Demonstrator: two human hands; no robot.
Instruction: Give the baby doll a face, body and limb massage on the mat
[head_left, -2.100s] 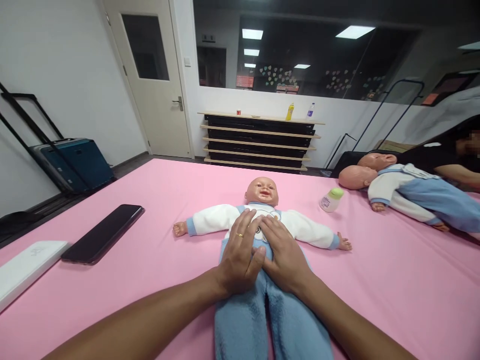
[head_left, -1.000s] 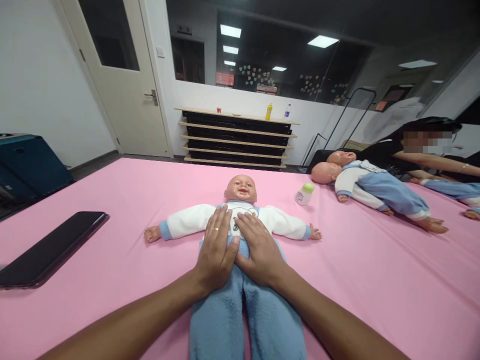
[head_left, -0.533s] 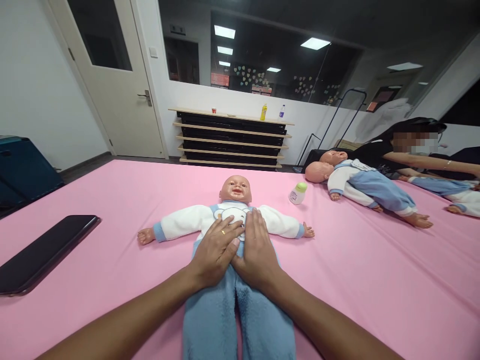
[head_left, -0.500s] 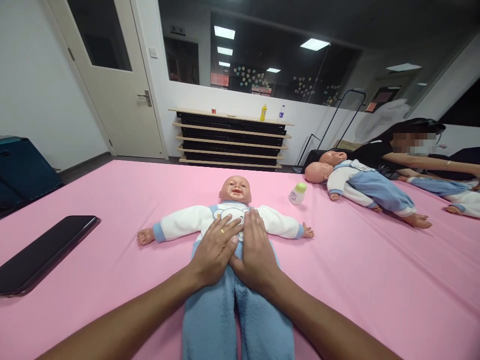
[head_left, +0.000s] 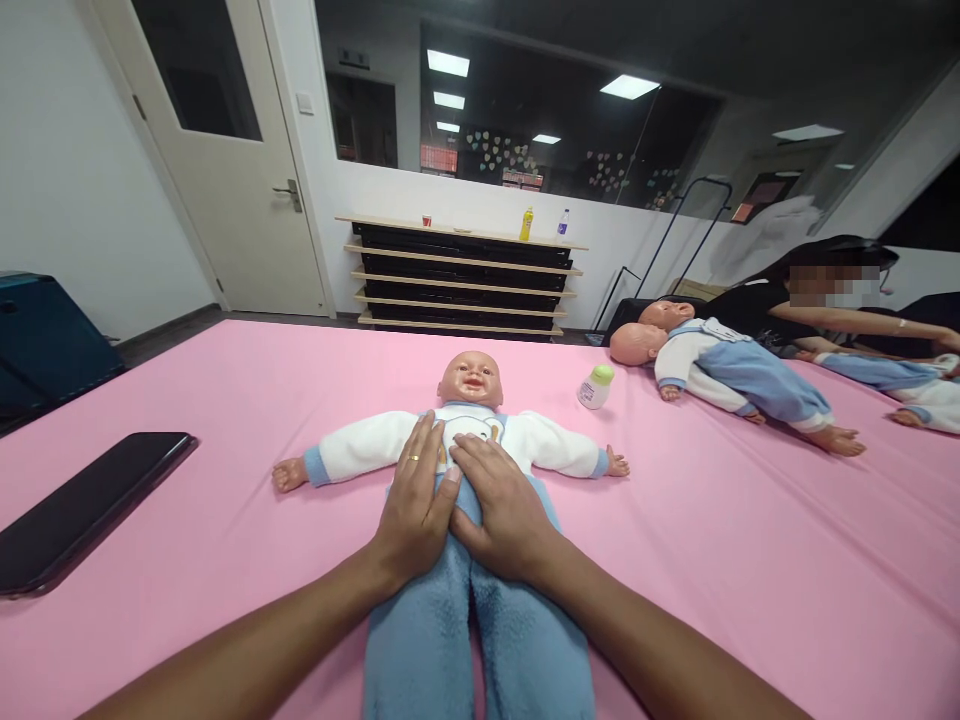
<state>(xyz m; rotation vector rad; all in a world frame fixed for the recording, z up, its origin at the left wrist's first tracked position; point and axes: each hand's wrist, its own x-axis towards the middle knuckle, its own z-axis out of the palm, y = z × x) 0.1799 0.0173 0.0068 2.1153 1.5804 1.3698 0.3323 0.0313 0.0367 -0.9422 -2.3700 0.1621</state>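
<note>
A baby doll lies face up in front of me, arms stretched out sideways, wearing a white top and fluffy blue trousers. Flat on the left of its belly and chest rests my left hand, a ring on one finger, its fingers pointing towards the doll's head. My right hand lies flat beside it, fingers slanting up and left across the doll's front. The two hands touch near the thumbs. Both are open and grip nothing. Part of the bear picture on the top is hidden under the fingers.
The doll lies on a pink-covered table. A black phone is at left, and a small bottle with a green cap stands beyond the doll's arm. More dolls lie at right, near another person in dark clothing.
My left hand has turned so its fingers point straighter up the doll's left side. The fingers of my right hand have swung from straight up to slanting left. The doll stays in place.
</note>
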